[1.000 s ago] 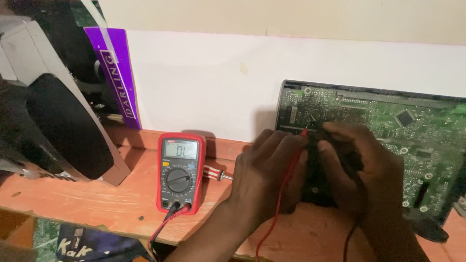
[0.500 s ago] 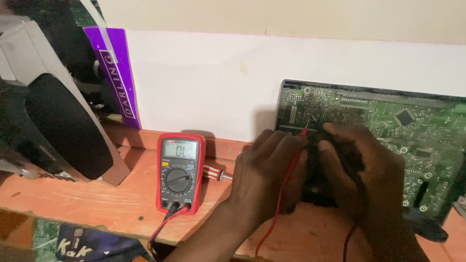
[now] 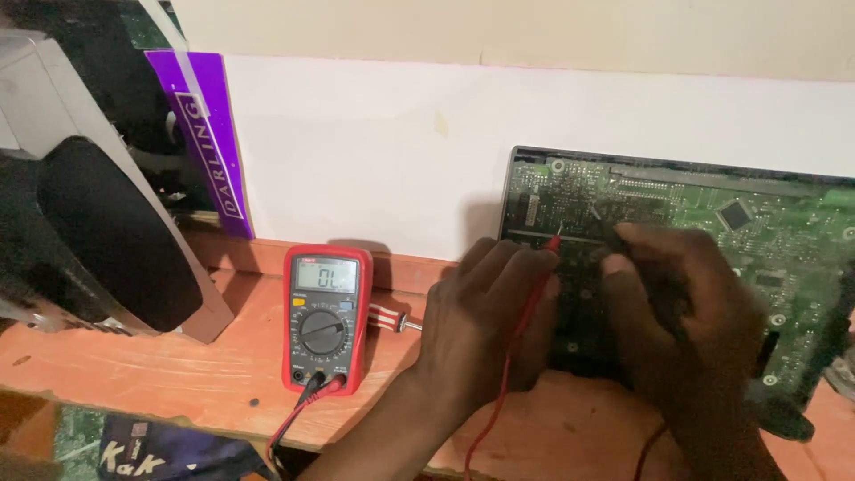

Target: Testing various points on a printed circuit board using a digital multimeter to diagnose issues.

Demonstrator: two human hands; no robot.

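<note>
Head view: red multimeter [image 3: 325, 318] left of hands [image 3: 499, 312] on circuit board [image 3: 757, 223].

my left hand [image 3: 485, 307] presses the red probe [image 3: 541, 272] and my right hand [image 3: 686, 312] a dark probe onto the green circuit board [image 3: 757, 223], red multimeter [image 3: 325, 316] beside.

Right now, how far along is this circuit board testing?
Set up: the red multimeter is on, leads plugged in. In hand: the left hand presses the red probe onto the green circuit board; the right hand rests alongside. Left: most of the board lies unprobed.
</note>
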